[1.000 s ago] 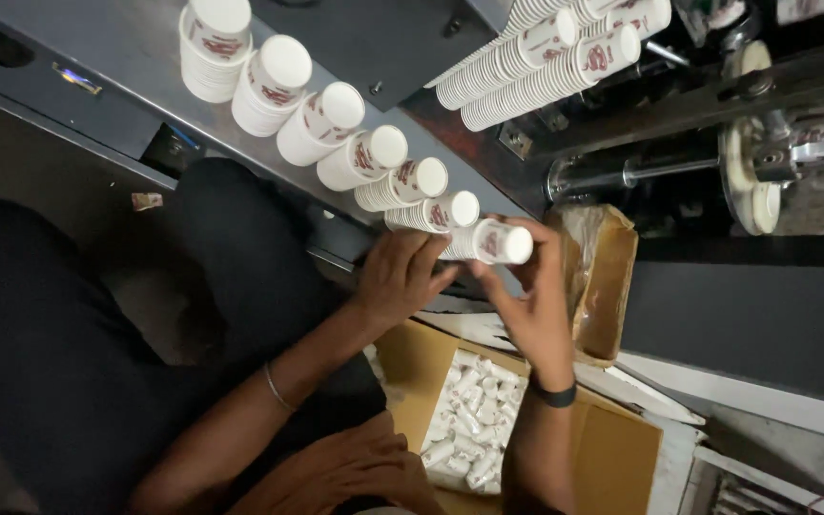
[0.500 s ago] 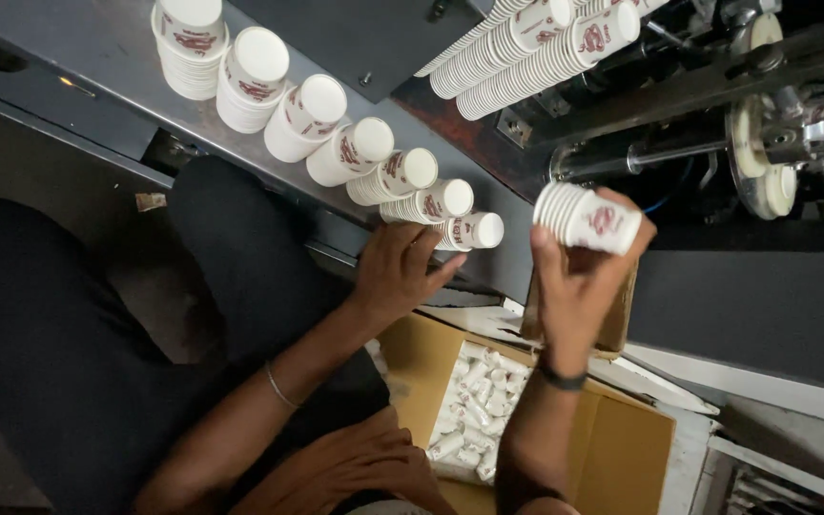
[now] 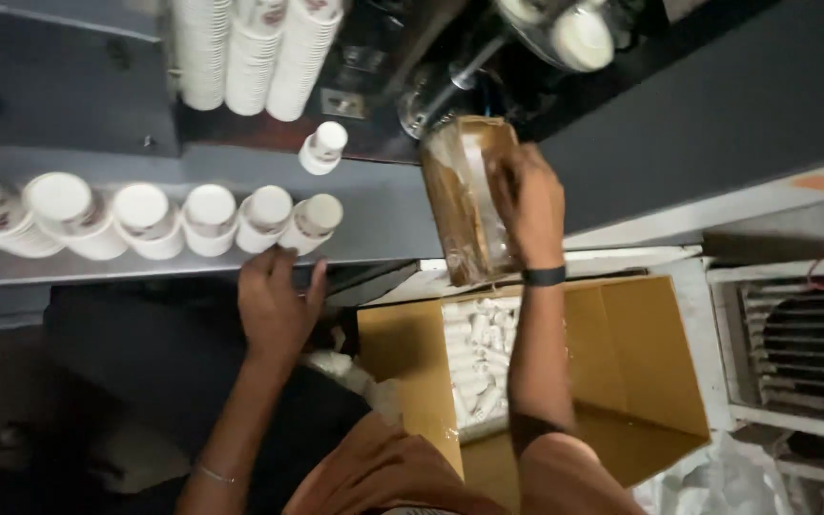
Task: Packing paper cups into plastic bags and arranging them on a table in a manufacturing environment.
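My left hand [image 3: 277, 307] is spread with fingers apart at the front edge of a grey shelf [image 3: 374, 224], just below the rightmost of several white paper cup stacks [image 3: 309, 223] lying in a row. It holds nothing. My right hand [image 3: 526, 202], with a dark wristband, reaches up against a small open brown carton [image 3: 458, 205] standing on the shelf. Its fingers curl at the carton's open side, next to something whitish inside. What they grip is hidden. A single short cup stack [image 3: 322, 147] lies apart behind the row.
A large open cardboard box [image 3: 660, 381] below my right arm holds several white cups [image 3: 484, 362]. Long cup stacks [image 3: 250, 57] hang at the top. Metal machine parts [image 3: 574, 33] sit at the top right, a slatted grille [image 3: 803, 353] at the right.
My right hand carried a cup stack from the row rightward to the brown carton, and the stack no longer shows in it. My left hand dropped slightly below the row. The view swung.
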